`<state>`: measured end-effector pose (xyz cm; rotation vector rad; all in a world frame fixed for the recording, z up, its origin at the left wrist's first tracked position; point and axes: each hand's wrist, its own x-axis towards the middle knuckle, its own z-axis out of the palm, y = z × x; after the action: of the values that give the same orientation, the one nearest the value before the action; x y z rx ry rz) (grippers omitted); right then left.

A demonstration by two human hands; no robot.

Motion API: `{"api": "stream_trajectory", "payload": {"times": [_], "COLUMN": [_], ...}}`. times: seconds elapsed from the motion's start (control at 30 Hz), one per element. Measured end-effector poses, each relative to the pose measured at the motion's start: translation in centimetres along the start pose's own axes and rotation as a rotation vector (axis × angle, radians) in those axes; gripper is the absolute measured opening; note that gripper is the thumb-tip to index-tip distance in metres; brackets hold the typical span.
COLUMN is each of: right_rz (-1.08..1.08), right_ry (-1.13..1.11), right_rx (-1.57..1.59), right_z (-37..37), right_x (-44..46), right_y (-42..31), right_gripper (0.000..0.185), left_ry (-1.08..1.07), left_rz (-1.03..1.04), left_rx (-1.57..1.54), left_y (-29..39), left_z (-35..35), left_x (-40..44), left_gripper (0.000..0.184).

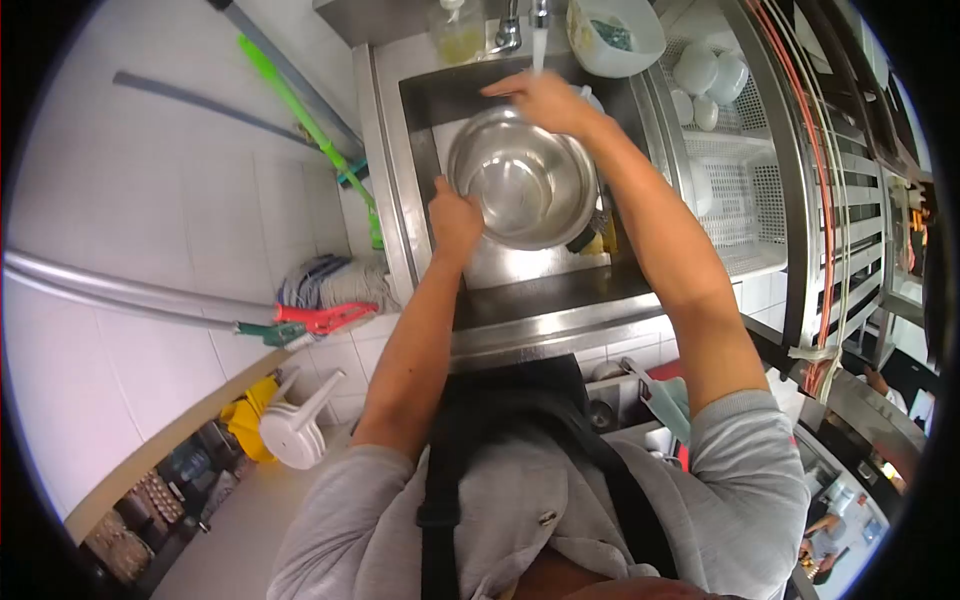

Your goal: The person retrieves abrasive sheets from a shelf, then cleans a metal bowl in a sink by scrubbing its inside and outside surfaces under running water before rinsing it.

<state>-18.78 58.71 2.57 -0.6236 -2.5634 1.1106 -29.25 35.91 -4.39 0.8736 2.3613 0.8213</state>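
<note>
A shiny stainless steel bowl (520, 190) is tilted slightly over the sink (500, 275), its inside wet-looking. My left hand (457, 222) grips the bowl's left rim, with the thumb up along the outside. My right hand (545, 100) is over the bowl's far edge, under the running tap (540, 15); its index finger stretches left and the other fingers are partly hidden. Whether that hand touches the rim is hard to see. A dark-bristled brush (583, 238) and something yellow (605, 238) lie in the sink by the bowl's right side.
Behind the sink stand a soap bottle (457, 35) and a white tub (615, 40) with a green scourer inside. White cups (710, 75) sit in a plastic rack (735, 150) on the right. Mop and broom handles (300, 110) lean at the left.
</note>
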Motion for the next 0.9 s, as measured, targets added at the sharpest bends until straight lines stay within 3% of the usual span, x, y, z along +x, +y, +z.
{"api": "stream_trajectory", "payload": {"times": [0.1,0.17,0.2,0.23,0.3,0.43,0.5,0.53,0.6,0.7,0.8,0.9], "right_rz": [0.230,0.210,0.120,0.100,0.101,0.074,0.055,0.245,0.618,0.639,0.764,0.845], "right_ry": [-0.206,-0.384,-0.399,-0.202,-0.085,0.131,0.252,0.293,0.369,0.701,0.801,0.839], "right_rx": [0.040,-0.200,-0.370,-0.337,-0.358,-0.256,-0.180,-0.049,0.220,0.499,0.852,1.215], "right_z": [-0.5,0.1,0.8,2.0,2.9,3.8,3.8,3.8,3.3,6.4,6.3,5.9], "right_x": [-8.5,-14.7,-16.4,-17.9,-18.6,-18.6,-18.3,-17.6,-15.7,-14.4,-14.1,-14.2], "right_y": [-0.8,-4.8,-5.9,-6.1,-6.0,-7.0,-7.8,-8.3,-8.8,-0.6,1.2,2.0], "right_gripper": [0.048,0.063,0.061,0.050,0.033,0.024,0.017,0.015,0.021,0.032,0.029,0.027], "left_ry": [0.048,0.081,0.078,0.075,0.063,-0.053,-0.196,-0.267,-0.231,-0.149,-0.068,-0.053], "left_rz": [-0.039,0.000,0.026,0.051,0.053,0.039,-0.109,-0.182,-0.081,-0.022,-0.091,-0.421], "left_rx": [-0.116,-0.214,-0.265,-0.313,-0.285,-0.238,-0.404,-0.486,-0.624,-0.637,-0.608,-0.758], "left_y": [-1.2,-1.0,-0.7,-0.2,1.1,2.9,6.2,7.9,6.7,5.0,1.1,-0.9], "left_z": [-0.3,-1.1,-1.9,-2.6,-3.8,-6.7,-9.5,-10.7,-8.8,-6.8,-4.0,-1.4], "left_x": [0.1,1.2,1.3,1.3,1.4,2.9,2.2,1.7,2.9,3.9,4.3,4.4], "left_gripper": [0.040,0.038,0.037,0.036,0.036,0.035,0.037,0.039,0.042,0.044,0.049,0.055]}}
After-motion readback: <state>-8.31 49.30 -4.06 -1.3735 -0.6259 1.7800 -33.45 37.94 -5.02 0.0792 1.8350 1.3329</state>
